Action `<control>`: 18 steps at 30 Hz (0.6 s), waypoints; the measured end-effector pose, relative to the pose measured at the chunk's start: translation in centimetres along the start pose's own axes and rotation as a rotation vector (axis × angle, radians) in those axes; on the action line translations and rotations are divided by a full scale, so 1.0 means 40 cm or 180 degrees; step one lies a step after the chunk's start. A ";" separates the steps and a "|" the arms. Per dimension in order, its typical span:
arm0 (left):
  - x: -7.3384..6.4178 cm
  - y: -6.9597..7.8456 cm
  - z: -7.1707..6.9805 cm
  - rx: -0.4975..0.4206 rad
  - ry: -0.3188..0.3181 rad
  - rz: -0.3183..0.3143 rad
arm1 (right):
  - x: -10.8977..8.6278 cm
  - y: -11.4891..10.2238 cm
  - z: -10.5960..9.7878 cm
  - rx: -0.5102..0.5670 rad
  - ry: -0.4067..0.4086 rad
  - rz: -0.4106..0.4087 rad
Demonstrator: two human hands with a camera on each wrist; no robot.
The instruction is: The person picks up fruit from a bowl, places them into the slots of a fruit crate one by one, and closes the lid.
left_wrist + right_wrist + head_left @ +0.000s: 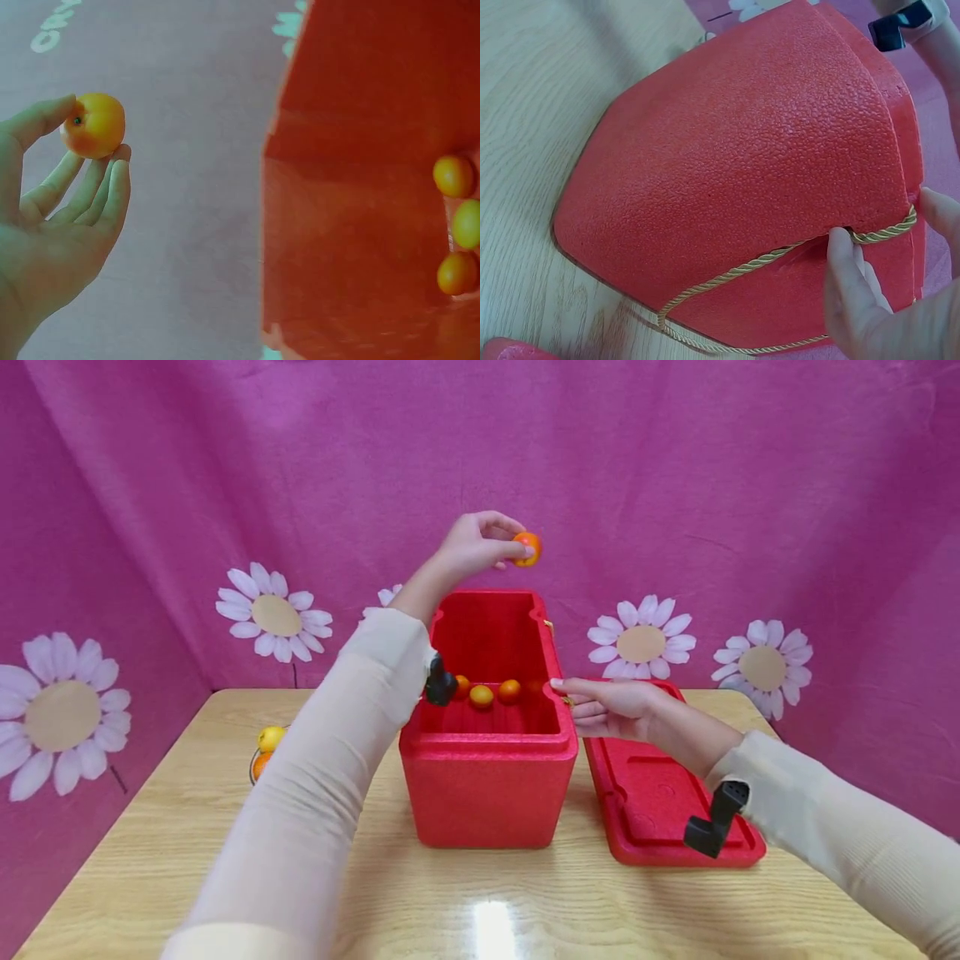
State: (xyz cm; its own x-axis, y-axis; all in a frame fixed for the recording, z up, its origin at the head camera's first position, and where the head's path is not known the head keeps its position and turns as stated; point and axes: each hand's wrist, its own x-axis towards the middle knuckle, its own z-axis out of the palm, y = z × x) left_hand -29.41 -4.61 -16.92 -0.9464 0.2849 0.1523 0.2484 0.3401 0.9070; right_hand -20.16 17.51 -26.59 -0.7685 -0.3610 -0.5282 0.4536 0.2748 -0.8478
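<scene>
My left hand [483, 545] pinches a round orange fruit [529, 550] between thumb and fingertips, high above the far end of the red foam box [491, 797]. In the left wrist view the same fruit [103, 126] shows a stem dimple and a reddish blush. Down on the box floor sit a yellow fruit [481, 697] and two orange fruits [509, 692]. My right hand [611, 708] holds the box's right rim, thumb at the top edge and fingers on the outer wall, close to a gold rope [742, 268].
To the right of the box lies its red lid [660, 806] on the wooden table [375, 893]. A yellow fruit [271, 738] and an orange one [261, 765] sit in a container at left, partly behind my left sleeve. A pink flowered curtain [360, 468] hangs behind the table.
</scene>
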 end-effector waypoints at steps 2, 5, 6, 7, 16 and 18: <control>0.008 -0.016 0.005 0.0008 0.0008 -0.0124 | -0.001 0.000 0.002 -0.0011 0.0007 0.0002; 0.016 -0.043 0.010 0.0052 0.0015 -0.0314 | -0.002 0.001 0.005 -0.0011 -0.0015 -0.0010; 0.017 -0.052 0.011 0.0071 0.0018 -0.0370 | -0.002 0.002 0.006 -0.0013 -0.0022 -0.0011; 0.018 -0.060 0.012 0.0093 0.0016 -0.0418 | -0.002 0.002 0.007 -0.0014 -0.0023 -0.0011; 0.004 -0.112 0.013 0.0687 -0.0383 -0.0963 | -0.006 0.005 0.010 0.0010 0.0036 0.0012; 0.000 -0.119 0.014 0.0880 -0.0526 -0.1066 | -0.005 0.006 0.011 0.0011 0.0017 0.0012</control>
State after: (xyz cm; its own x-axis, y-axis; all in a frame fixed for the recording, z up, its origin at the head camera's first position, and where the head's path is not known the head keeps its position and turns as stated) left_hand -30.47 -5.71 -21.45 -0.9439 0.2498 -0.2161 0.0015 0.6575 0.7534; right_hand -19.69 17.25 -26.70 -0.7692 -0.3552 -0.5312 0.4582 0.2730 -0.8459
